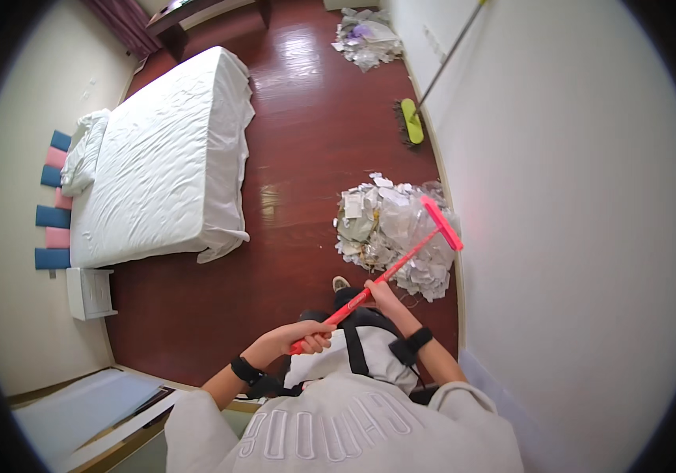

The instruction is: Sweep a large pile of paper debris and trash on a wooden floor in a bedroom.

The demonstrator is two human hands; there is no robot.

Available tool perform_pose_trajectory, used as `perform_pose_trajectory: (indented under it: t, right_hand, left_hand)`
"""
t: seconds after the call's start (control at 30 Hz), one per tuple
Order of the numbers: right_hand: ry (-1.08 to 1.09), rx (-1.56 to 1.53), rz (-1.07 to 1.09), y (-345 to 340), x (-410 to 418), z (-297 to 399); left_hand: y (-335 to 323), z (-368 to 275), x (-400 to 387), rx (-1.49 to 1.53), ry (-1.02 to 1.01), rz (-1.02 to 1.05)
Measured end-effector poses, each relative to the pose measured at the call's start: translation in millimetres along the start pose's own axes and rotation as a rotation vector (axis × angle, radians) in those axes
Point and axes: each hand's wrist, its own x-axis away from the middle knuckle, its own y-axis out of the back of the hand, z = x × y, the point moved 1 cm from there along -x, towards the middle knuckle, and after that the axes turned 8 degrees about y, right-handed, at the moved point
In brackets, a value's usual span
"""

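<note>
Both hands hold one long red pole, which carries a narrow pink head (pixel 441 223), like a squeegee or scraper. My left hand (pixel 309 337) is closed round the pole close to its near end. Farther up the red pole (pixel 397 264), my right hand (pixel 377 294) grips it too. The pink head lies over the right side of a large heap of paper scraps and clear plastic (pixel 373 230) on the dark red wooden floor, beside the wall; whether it touches the heap cannot be told.
A green-headed broom (pixel 412 121) leans on the right wall. Beyond it lies a smaller heap of scraps (pixel 367 38). A bed with a white sheet (pixel 154 159) and a white nightstand (pixel 90 294) stand at the left. A dark table (pixel 178 18) is at the far end.
</note>
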Motion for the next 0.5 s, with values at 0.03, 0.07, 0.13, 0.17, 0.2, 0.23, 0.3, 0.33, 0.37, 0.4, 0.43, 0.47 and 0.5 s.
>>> perform_pose_trajectory:
  t: [0.03, 0.07, 0.13, 0.17, 0.2, 0.23, 0.3, 0.33, 0.37, 0.4, 0.43, 0.47, 0.5]
  right_hand:
    - [-0.03, -0.081, -0.009, -11, 0, 6]
    - [-0.019, -0.087, 0.01, -22, 0, 11]
    - [-0.058, -0.067, -0.048, -41, -1, 15]
    - [-0.05, -0.077, -0.03, -53, -4, 18]
    - [-0.046, -0.093, -0.01, -64, -9, 24]
    - [-0.049, -0.097, -0.028, -74, -14, 29]
    - [-0.104, -0.211, -0.035, -107, -26, 33]
    - [-0.112, -0.297, 0.047, -125, -31, 34]
    - [-0.168, -0.363, 0.042, -144, -37, 35]
    - [-0.151, -0.385, 0.084, -165, -44, 36]
    - [-0.159, -0.433, 0.106, -189, -54, 36]
    - [-0.193, -0.4, 0.056, -215, -66, 34]
    - [-0.231, -0.411, 0.025, -245, -76, 29]
  left_hand:
    - [3, -5, 13, -0.081, 0.002, -0.026]
    - [6, -9, 25, -0.081, -0.005, -0.063]
    - [14, -11, 46, -0.104, 0.007, -0.067]
    - [17, -14, 57, -0.101, 0.014, -0.071]
    - [20, -21, 70, -0.101, 0.019, -0.101]
    - [23, -29, 82, -0.109, 0.031, -0.127]
    - [31, -40, 112, -0.167, 0.006, -0.168]
    - [38, -44, 130, -0.154, 0.037, -0.199]
    - [46, -51, 150, -0.141, 0.049, -0.164]
    - [56, -59, 172, -0.133, 0.088, -0.201]
    - [69, -68, 195, -0.119, 0.103, -0.175]
    - [83, -77, 217, -0.08, 0.121, -0.184]
    - [99, -85, 242, -0.021, 0.128, -0.141]
